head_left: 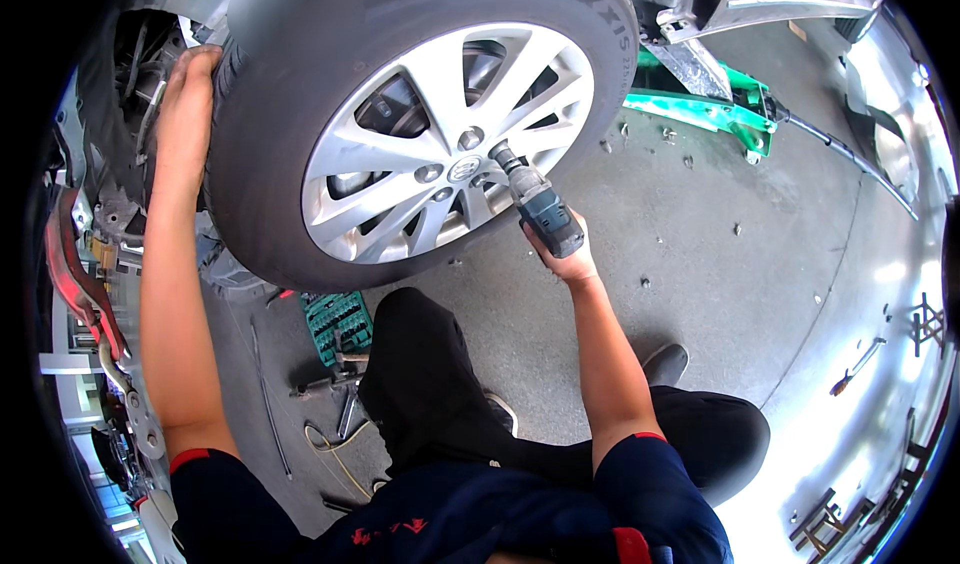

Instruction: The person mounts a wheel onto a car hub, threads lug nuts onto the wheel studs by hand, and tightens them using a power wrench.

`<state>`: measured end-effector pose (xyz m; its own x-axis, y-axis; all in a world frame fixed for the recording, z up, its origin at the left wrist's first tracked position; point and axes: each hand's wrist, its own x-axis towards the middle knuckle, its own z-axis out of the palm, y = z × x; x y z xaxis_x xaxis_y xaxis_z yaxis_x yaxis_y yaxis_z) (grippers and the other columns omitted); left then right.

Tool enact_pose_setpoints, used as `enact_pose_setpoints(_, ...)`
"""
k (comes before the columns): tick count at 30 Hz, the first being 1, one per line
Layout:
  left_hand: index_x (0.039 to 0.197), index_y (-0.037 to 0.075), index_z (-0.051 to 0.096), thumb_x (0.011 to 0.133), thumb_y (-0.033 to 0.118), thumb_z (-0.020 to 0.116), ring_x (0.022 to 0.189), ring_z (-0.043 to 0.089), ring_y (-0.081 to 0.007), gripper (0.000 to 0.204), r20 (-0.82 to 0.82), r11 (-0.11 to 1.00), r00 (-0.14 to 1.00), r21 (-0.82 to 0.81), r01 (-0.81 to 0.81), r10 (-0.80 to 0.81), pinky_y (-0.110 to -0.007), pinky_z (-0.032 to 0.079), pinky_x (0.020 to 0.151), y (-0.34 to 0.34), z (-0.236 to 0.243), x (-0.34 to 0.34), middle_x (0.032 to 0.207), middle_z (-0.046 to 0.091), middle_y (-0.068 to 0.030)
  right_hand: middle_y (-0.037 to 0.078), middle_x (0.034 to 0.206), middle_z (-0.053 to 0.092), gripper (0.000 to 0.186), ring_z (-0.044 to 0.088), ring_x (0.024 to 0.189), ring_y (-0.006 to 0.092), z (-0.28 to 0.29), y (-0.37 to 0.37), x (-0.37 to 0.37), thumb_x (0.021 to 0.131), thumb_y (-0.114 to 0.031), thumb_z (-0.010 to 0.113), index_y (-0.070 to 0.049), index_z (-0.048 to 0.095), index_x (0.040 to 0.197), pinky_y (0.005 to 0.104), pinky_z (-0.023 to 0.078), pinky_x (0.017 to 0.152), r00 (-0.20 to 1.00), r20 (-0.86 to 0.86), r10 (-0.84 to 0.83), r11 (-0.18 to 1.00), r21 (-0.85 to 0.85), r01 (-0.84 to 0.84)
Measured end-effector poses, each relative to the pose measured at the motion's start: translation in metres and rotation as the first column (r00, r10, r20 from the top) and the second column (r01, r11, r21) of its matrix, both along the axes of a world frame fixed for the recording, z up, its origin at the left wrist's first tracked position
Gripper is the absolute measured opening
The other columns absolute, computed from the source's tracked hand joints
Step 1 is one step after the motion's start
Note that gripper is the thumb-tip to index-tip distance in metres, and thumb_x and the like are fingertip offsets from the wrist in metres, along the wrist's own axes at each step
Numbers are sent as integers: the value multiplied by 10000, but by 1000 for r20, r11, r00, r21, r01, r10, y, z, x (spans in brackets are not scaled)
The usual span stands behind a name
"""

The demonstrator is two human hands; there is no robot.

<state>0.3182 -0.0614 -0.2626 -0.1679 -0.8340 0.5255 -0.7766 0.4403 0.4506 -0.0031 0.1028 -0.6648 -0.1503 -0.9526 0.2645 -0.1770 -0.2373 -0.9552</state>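
A car wheel with a silver alloy rim [440, 144] and black tyre [280, 134] stands on the hub of a raised car. My left hand [185, 94] grips the back edge of the tyre at its left side. My right hand [568, 254] holds a dark blue cordless impact wrench [538, 209]. Its socket [500, 156] presses on a lug nut just right of the rim's centre cap [460, 169]. Other lug nuts show around the cap.
A green floor jack [720, 109] with a long handle sits under the car at the upper right. A green socket tray [338, 322] and loose hand tools [335, 384] lie on the grey concrete floor beside my left knee. Small bits dot the floor.
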Motion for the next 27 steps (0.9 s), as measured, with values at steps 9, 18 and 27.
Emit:
enact_pose_setpoints(9,1125,-41,679,970,299,510,1192,578,-304,410,148,920,987,-393,0,64,-354,415,1050,4,-1,8,1192,676,-174,69,835,728,184,684,737,181,3,2,33,857,-162,777,-27,712,962,332,551,726,970,182,-160,982,-75,176)
enact_pose_setpoints(18,956,87,743,1008,400,493,900,697,-398,404,194,808,925,566,166,-326,-455,531,833,106,-233,-147,895,720,-204,125,1032,721,328,689,926,229,-2,7,30,880,-200,775,-33,665,1141,368,539,847,982,180,-63,996,72,51)
enact_pose_setpoints(27,1057,17,537,1086,383,457,923,696,-233,376,-705,335,412,665,668,577,-403,587,853,77,-314,-211,1058,691,-187,110,944,735,293,699,879,199,-6,22,2,830,-120,770,-25,675,1090,336,545,799,999,32,-38,997,73,36)
